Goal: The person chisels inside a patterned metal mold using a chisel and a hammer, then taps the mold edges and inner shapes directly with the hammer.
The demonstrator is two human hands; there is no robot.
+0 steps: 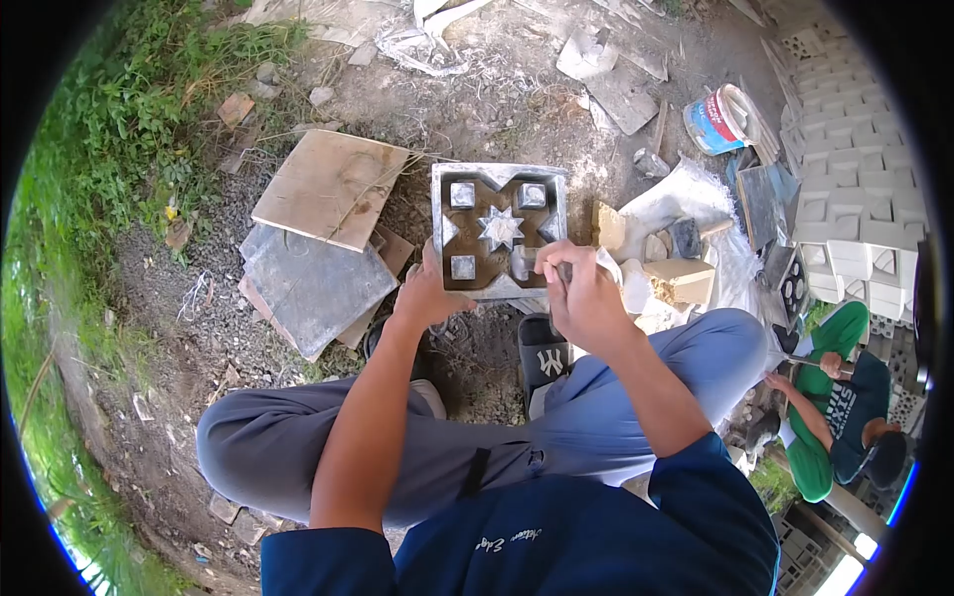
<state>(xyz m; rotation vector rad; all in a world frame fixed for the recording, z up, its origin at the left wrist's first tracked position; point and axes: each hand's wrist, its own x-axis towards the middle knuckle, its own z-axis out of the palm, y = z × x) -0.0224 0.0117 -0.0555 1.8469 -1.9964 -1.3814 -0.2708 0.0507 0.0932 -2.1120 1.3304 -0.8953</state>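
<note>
A square grey mold (500,292) with a star-shaped centre block and small square blocks near its corners sits in front of my legs. My left hand (429,292) grips the mold's lower left edge, with the thumb along the near side. In my right hand (576,288) is a small tool, its rounded end (523,262) inside the mold's lower right part; the fingers are closed around its handle. The square block at that corner is hidden behind the tool and hand.
Wooden board (333,187) and grey slab (313,283) lie at left. White sheet (686,199) with broken pieces and a paint bucket (720,119) are at right. Stacked blocks (855,149) line the far right; another person (845,397) sits below them.
</note>
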